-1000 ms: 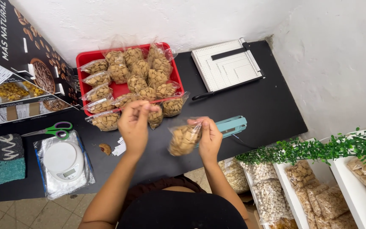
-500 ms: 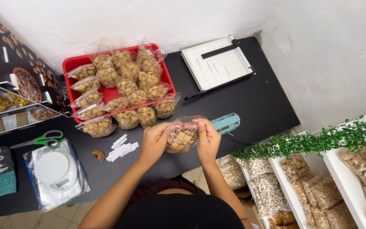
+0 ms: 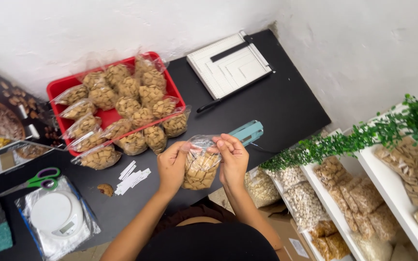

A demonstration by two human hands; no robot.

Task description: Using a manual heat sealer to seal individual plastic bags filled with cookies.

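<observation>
A black counter (image 3: 276,101) fills the view, and at its back sits a red tray (image 3: 54,89) heaped with filled snack bags. Right of it lies a white paper cutter (image 3: 228,65). Over on the right, white shelves (image 3: 364,159) stacked with more packed bags. Near the front left, a white kitchen scale (image 3: 56,212) wrapped in plastic, green scissors (image 3: 42,178) just beyond it. Centre stage, the left hand (image 3: 172,166) and right hand (image 3: 233,159) both grip one clear bag of snacks (image 3: 200,166) by its top, held up above the counter's front edge, just before a teal stapler (image 3: 247,131). Small white paper strips (image 3: 131,176) lie left of the hands.
</observation>
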